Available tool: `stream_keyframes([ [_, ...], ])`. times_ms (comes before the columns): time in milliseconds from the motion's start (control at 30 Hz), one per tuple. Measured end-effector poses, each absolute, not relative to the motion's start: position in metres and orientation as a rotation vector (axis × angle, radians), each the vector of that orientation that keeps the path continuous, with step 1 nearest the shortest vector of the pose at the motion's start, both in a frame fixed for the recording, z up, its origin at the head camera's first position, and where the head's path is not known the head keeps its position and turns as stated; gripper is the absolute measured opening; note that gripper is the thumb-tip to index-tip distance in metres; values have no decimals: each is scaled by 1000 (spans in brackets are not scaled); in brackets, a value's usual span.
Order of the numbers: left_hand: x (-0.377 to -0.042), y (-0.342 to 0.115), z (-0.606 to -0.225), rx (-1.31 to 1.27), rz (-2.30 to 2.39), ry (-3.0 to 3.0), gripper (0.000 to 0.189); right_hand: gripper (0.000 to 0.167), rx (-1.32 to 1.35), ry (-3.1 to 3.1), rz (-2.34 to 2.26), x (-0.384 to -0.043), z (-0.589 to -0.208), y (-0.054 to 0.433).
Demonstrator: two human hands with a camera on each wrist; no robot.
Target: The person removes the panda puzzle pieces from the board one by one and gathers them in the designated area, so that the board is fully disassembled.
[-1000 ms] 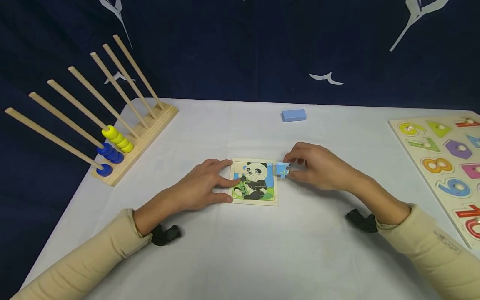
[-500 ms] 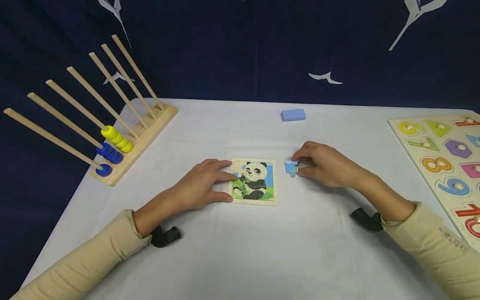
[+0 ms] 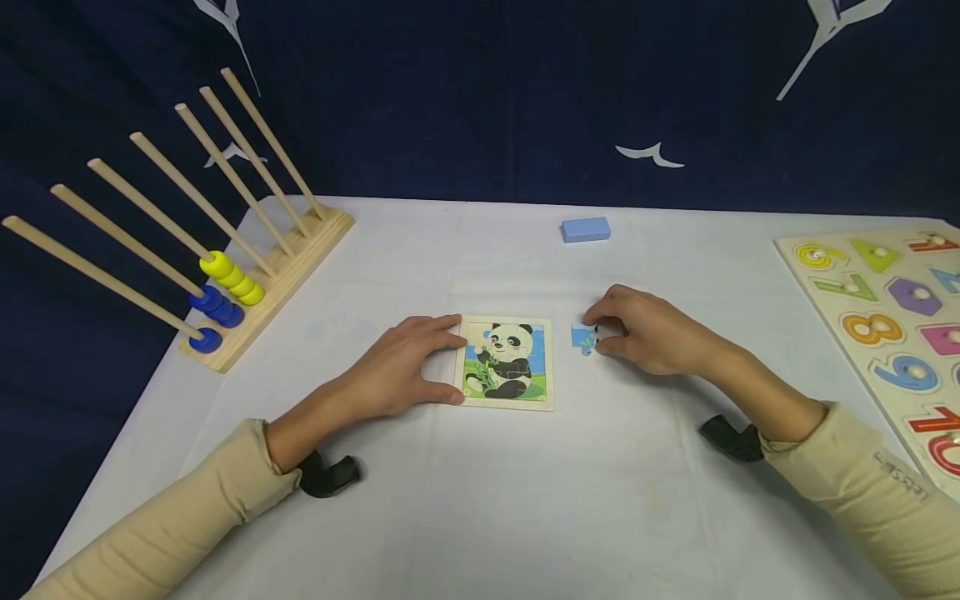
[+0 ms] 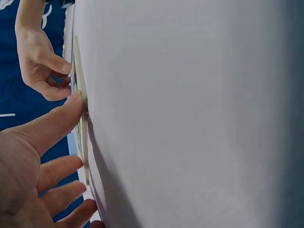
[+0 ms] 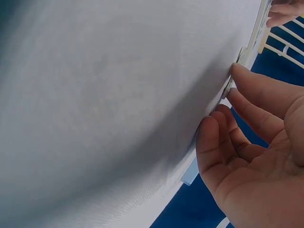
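Dark lettering on the right sleeve (image 3: 847, 471) is too blurred to read; on the wooden number board (image 3: 834, 310) at the right, an orange 8 (image 3: 872, 328) is legible. A shallow wooden puzzle tray (image 3: 510, 405) holds a panda picture (image 3: 513, 360), with bare wood showing at its upper left. The left hand (image 3: 393, 368) rests at the tray's left edge, fingers spread. Just beyond the tray's right edge, apart from it, the right hand (image 3: 651, 333) pinches a blue jigsaw piece (image 3: 581, 336) between thumb and fingers. An abacus (image 3: 291, 277) at the left carries blue and yellow beads.
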State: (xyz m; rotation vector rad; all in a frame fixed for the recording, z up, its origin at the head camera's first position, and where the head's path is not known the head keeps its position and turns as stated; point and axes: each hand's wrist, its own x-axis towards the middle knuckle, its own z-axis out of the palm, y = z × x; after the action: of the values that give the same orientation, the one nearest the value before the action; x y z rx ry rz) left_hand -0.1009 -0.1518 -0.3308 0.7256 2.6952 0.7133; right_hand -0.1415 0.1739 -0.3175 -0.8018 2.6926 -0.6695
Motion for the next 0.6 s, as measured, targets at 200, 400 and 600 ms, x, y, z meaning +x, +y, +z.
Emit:
stream_keyframes([
  [200,-104,-153,-330,780,676,2708,64,33,-790,2676,-663,-142,-315,174],
  [400,-105,-154,-331,785,678,2712,64,36,-784,2638,-655,-143,-312,172],
  [600,-105,-152,-330,775,678,2713,63,35,-813,2646,-671,-140,-308,165],
])
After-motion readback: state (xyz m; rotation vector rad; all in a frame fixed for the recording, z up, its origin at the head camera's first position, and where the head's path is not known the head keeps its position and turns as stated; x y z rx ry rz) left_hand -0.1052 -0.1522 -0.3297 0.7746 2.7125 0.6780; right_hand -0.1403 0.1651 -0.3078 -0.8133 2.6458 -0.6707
